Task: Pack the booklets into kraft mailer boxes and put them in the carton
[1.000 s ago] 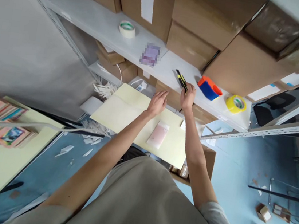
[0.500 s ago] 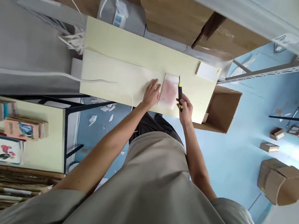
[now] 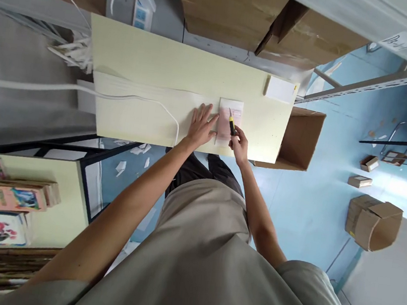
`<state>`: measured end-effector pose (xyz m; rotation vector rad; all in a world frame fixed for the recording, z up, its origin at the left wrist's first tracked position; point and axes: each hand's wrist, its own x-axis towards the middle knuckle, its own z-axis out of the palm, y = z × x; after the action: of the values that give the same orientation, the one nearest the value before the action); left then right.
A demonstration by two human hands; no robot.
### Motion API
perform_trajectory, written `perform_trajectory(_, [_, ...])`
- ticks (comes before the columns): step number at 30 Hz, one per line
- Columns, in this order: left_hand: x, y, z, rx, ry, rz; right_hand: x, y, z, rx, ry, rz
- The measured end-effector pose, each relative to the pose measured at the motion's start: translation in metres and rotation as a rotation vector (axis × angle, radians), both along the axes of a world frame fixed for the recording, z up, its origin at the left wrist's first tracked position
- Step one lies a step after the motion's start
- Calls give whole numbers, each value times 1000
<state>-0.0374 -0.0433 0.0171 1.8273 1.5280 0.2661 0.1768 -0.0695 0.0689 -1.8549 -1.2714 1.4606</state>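
A flat pink-and-white packet (image 3: 223, 130) lies on the pale yellow tabletop (image 3: 156, 58), close to the front edge. My left hand (image 3: 201, 126) rests at the packet's left side with its fingers spread on the table, the fingertips at or near its edge. In my right hand (image 3: 239, 145) is a black and yellow utility knife (image 3: 232, 125), its blade out and pointing away from me over the packet. Whether the blade touches the packet I cannot tell.
A white box (image 3: 280, 89) sits at the table's far right corner. An open cardboard box (image 3: 304, 141) stands against the right end. White cable (image 3: 135, 97) crosses the left half. Behind are large cartons (image 3: 225, 13) and a power strip (image 3: 143, 12); books (image 3: 19, 197) fill the lower left.
My right hand has moved left, bringing the knife from beside the packet to above it. The left hand's fingers have spread wider. The whole view has shifted a little.
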Motion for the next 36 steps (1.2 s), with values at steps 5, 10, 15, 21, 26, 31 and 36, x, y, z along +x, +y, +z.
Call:
perform_trajectory(5, [-14, 14, 12, -38, -53, -85, -26, 26, 16, 142, -400, 325])
perform_trajectory(10, [-31, 22, 16, -49, -65, -144, -52, 46, 23, 60, -677, 496])
perform_trajectory(15, [-41, 32, 12, -55, -55, -150, -73, 58, 22, -42, -822, 572])
perform_trajectory(21, [-44, 39, 5, -41, -100, -182, -83, 58, 20, -75, -866, 569])
perform_trajectory(26, [-47, 39, 4, -40, -123, -204, -86, 53, 18, -80, -904, 574])
perform_trajectory(31, [-49, 39, 2, -46, -131, -209, -88, 43, 18, -107, -944, 614])
perform_trajectory(36, [-48, 39, -1, -42, -134, -197, -88, 32, 17, -110, -969, 638])
